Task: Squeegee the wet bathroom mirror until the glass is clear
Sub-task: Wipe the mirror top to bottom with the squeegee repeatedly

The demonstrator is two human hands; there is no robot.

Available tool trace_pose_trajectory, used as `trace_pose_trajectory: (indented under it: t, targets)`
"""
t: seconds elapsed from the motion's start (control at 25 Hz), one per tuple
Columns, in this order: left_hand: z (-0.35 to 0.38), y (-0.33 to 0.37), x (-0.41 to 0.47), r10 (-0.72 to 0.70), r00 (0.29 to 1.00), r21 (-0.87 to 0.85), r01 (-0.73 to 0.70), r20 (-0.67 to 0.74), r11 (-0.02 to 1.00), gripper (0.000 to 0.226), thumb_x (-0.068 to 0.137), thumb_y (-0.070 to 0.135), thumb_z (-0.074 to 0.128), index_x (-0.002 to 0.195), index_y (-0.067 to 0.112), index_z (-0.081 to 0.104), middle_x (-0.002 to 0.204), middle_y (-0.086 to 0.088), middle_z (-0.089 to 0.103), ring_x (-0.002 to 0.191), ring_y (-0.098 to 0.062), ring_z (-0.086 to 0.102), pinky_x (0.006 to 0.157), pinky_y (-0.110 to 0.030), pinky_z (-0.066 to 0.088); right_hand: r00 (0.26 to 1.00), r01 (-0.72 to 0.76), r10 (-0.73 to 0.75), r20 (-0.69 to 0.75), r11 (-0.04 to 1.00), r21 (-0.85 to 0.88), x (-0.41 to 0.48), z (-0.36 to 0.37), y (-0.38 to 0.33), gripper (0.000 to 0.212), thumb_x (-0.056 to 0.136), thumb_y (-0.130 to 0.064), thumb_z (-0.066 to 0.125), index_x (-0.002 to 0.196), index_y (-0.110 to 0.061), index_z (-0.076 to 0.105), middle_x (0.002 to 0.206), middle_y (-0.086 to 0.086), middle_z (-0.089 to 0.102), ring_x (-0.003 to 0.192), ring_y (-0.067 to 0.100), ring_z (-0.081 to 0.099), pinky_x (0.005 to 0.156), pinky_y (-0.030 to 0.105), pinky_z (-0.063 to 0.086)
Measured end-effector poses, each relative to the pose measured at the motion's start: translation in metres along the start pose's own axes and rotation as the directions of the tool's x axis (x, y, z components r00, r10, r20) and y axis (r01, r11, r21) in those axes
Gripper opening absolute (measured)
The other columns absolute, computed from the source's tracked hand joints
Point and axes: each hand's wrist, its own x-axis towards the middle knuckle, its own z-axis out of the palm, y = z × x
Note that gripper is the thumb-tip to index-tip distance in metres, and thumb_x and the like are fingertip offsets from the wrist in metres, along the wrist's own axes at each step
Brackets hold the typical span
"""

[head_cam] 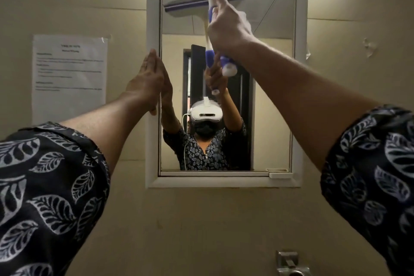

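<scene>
A white-framed mirror (273, 101) hangs on the beige wall ahead. My right hand (228, 27) grips the blue and white handle of a squeegee (197, 0). Its wide grey blade lies tilted against the glass near the mirror's top edge, left end lower. My left hand (149, 78) rests flat, fingers straight, against the left side of the mirror frame (152, 154). The glass reflects both arms and the person wearing a white headset. Whether the glass is wet I cannot tell.
A printed paper notice (69, 78) is taped to the wall left of the mirror. A metal tap fitting (289, 262) sticks out of the wall at the bottom. A small white latch (280, 175) sits at the frame's lower right corner.
</scene>
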Motion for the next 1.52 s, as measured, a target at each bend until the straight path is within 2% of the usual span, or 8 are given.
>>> trace_pose_trajectory:
  t: [0.24,0.56,0.68,0.88,1.0,1.2,1.36,1.52]
  targets:
    - [-0.002,0.001,-0.001,-0.002,1.000,0.014,0.002,0.013,1.000,0.124,0.066,-0.006,0.078,0.150,0.003,-0.014,0.157,-0.010,-0.021,0.147,-0.025,-0.013,0.119,-0.034,0.007,0.996,-0.048,0.059,0.062,0.984,-0.170,-0.015,0.017,0.006,0.066,0.092,-0.005,0.028,0.148,-0.033,0.007,0.092,0.012,0.054,0.061,0.015,0.053,0.041,0.022,0.038]
    - [-0.001,0.000,-0.002,0.013,1.000,0.037,-0.014,0.009,0.999,0.124,0.065,-0.005,0.078,0.150,0.003,-0.012,0.157,-0.010,-0.020,0.147,-0.025,-0.012,0.119,-0.036,0.010,0.997,-0.071,0.072,-0.009,0.993,0.099,-0.149,0.093,0.062,0.070,0.098,-0.017,0.038,0.145,-0.043,-0.007,0.078,0.013,0.057,0.066,0.020,0.057,0.062,0.037,0.054]
    - [-0.003,0.001,-0.002,0.004,1.000,0.029,-0.005,0.021,1.000,0.124,0.065,-0.005,0.078,0.150,0.003,-0.012,0.157,-0.010,-0.020,0.147,-0.026,-0.012,0.120,-0.038,0.012,0.995,-0.102,0.103,-0.013,0.993,0.067,-0.209,0.123,0.087,0.072,0.099,-0.021,0.037,0.137,-0.051,-0.016,0.089,0.010,0.057,0.066,0.010,0.053,0.057,0.018,0.046]
    - [-0.007,0.005,-0.006,-0.003,0.999,0.039,0.002,0.034,0.999,0.123,0.067,-0.004,0.078,0.149,0.002,-0.013,0.157,-0.011,-0.021,0.147,-0.026,-0.013,0.120,-0.036,0.011,0.983,-0.167,0.156,0.100,0.979,0.115,-0.316,0.139,0.100,0.079,0.093,-0.021,0.053,0.142,-0.050,-0.001,0.075,-0.001,0.062,0.048,0.000,0.047,0.046,0.006,0.037]
    - [-0.007,0.007,-0.006,-0.010,0.999,0.052,0.008,0.045,0.999,0.123,0.068,-0.003,0.078,0.149,0.001,-0.014,0.157,-0.012,-0.022,0.146,-0.026,-0.014,0.120,-0.035,0.009,0.985,-0.117,0.112,0.131,0.993,0.026,-0.342,0.145,0.104,0.077,0.058,-0.018,0.087,0.127,-0.028,0.053,0.055,-0.004,0.063,0.039,-0.001,0.052,0.040,0.010,0.044]
    - [-0.008,0.005,-0.006,-0.006,0.999,0.026,0.005,0.034,1.000,0.122,0.068,-0.006,0.077,0.150,0.003,-0.013,0.157,-0.010,-0.022,0.147,-0.025,-0.014,0.120,-0.035,0.010,0.980,0.086,-0.037,-0.196,0.964,0.251,-0.274,0.093,0.077,0.041,0.100,-0.038,0.025,0.138,-0.027,0.032,0.062,-0.007,0.056,0.043,-0.005,0.041,0.046,0.001,0.035]
    - [-0.007,0.004,-0.005,0.007,0.999,0.037,-0.008,0.034,0.999,0.122,0.068,-0.006,0.076,0.149,0.002,-0.015,0.157,-0.011,-0.022,0.146,-0.026,-0.014,0.120,-0.034,0.007,0.929,0.187,-0.096,-0.357,0.956,0.227,-0.144,0.033,0.067,0.043,0.100,-0.021,0.036,0.141,-0.008,0.032,0.079,0.012,0.062,0.055,0.011,0.058,0.050,0.026,0.054]
    - [-0.007,0.005,-0.005,0.006,1.000,0.047,-0.008,0.030,0.999,0.120,0.070,-0.006,0.075,0.149,0.002,-0.015,0.157,-0.012,-0.022,0.146,-0.026,-0.015,0.119,-0.033,0.006,0.868,0.197,-0.167,-0.468,0.980,0.015,-0.038,-0.008,0.067,0.050,0.098,-0.020,0.046,0.142,-0.002,0.029,0.093,0.013,0.063,0.053,0.000,0.048,0.050,0.000,0.042]
